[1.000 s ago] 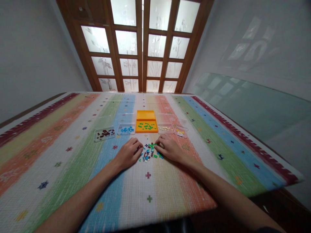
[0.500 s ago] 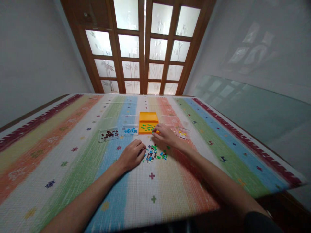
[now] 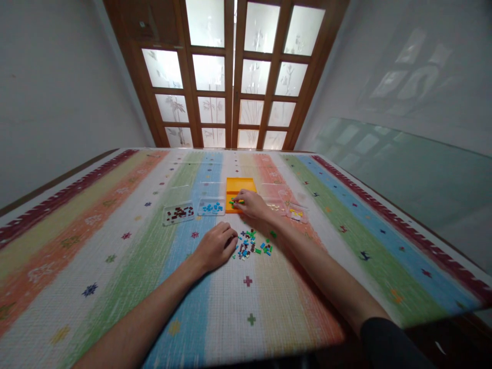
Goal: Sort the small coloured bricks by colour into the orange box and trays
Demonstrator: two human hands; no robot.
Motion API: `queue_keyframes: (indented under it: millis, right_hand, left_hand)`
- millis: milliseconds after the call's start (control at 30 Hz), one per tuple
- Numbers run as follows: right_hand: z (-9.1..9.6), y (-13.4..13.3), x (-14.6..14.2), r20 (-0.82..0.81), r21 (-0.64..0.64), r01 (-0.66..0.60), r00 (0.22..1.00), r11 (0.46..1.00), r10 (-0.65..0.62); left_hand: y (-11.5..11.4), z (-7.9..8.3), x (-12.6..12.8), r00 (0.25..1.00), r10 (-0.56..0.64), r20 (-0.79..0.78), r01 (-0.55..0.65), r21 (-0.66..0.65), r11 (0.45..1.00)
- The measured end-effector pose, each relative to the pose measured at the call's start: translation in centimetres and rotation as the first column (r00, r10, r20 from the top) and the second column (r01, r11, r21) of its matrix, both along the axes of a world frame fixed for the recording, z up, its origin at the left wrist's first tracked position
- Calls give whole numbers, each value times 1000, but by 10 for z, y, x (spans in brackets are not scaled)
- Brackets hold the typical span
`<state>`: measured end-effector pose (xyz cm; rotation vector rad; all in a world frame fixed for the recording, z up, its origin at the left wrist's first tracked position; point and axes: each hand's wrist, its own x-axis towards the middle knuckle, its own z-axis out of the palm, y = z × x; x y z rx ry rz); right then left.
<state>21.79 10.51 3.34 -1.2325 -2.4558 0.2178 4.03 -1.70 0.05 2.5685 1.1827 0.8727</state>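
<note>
A loose pile of small building bricks [image 3: 245, 248], green, blue and brown, lies on the striped tablecloth. My left hand [image 3: 218, 246] rests at the pile's left edge, fingers curled in; what they hold, if anything, is hidden. Behind the pile stands an open orange box [image 3: 241, 183] with its lid raised and green bricks [image 3: 232, 202] inside. My right hand [image 3: 249, 205] reaches over the box's front part, covering much of it. Its fingers are drawn together with their tips among the green bricks; whether one is held cannot be told.
Left of the orange box, clear trays hold brown bricks [image 3: 180, 212] and blue bricks [image 3: 212, 207]. To its right are pale bricks [image 3: 274, 207], partly behind my right wrist, and a tray of yellow and white pieces [image 3: 296, 213]. Glass-paned doors [image 3: 213, 72] stand beyond the table.
My right hand has moved from the orange box's front right corner further in over the box. The left hand stays beside the pile. The whole view has shifted slightly.
</note>
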Motion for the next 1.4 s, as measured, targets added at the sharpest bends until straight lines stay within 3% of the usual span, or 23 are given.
queue_keyframes:
  millis: [200, 367, 500, 667, 1200, 1400]
  right_hand:
    - [3, -11, 19, -69, 16, -44, 997, 999, 45]
    - [6, -39, 52, -170, -26, -102, 981, 994, 96]
    - [8, -69, 76, -103, -69, -183, 979, 981, 175]
    - [2, -90, 86, -25, -108, -146, 989, 983, 144]
    - [-2, -88, 91, -106, -118, -74, 992, 990, 62]
    - [5, -68, 77, -164, -121, -16, 986, 993, -4]
  left_hand:
    - [0, 1, 0, 1000, 5, -5, -5, 7, 1000]
    - [0, -1, -1, 1000, 5, -13, -4, 30, 1000]
    - [0, -2, -1, 1000, -2, -31, 4, 75, 997]
    - [-1, -1, -1, 999, -1, -49, 6, 104, 995]
    - [-1, -1, -1, 1000, 7, -3, -6, 59, 998]
    - [-1, -1, -1, 1000, -3, 1, 3, 54, 999]
